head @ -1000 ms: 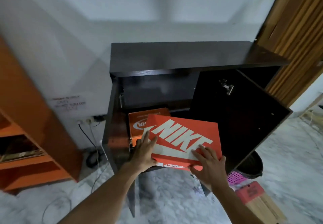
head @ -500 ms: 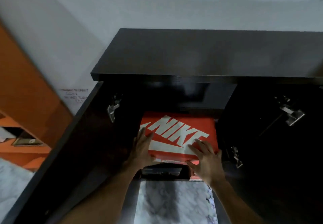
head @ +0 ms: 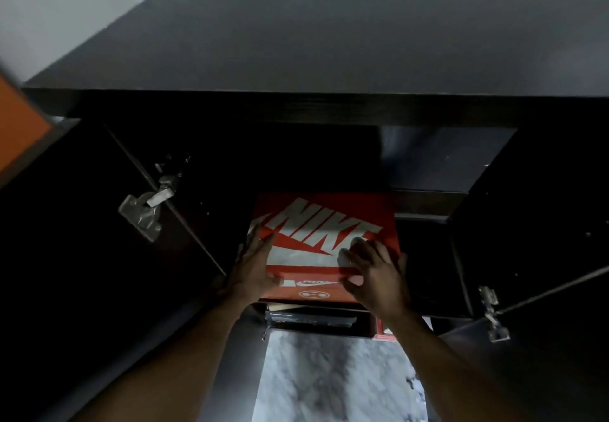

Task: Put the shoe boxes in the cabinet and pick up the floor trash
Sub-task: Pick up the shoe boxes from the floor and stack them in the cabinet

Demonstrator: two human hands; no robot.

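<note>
a home: dark wooden cabinet [head: 329,33] on marble floor [head: 329,382].

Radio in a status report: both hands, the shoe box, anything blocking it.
Grips: left grip flat on red shoe box, right grip pinching its front edge. Box on cabinet shelf, front at opening. Nothing visibly blocking; interior dark.

In dark cabinet [head: 329,42], between left door [head: 82,257] and right door [head: 543,224], both standing open: red shoe box [head: 324,220], white lettering on lid. Left hand [head: 253,270] flat against its left front corner, fingers straight. Right hand [head: 375,276] on right front corner, fingers bent over lid, thumb on front face. Below, marbled floor [head: 329,382].
</note>
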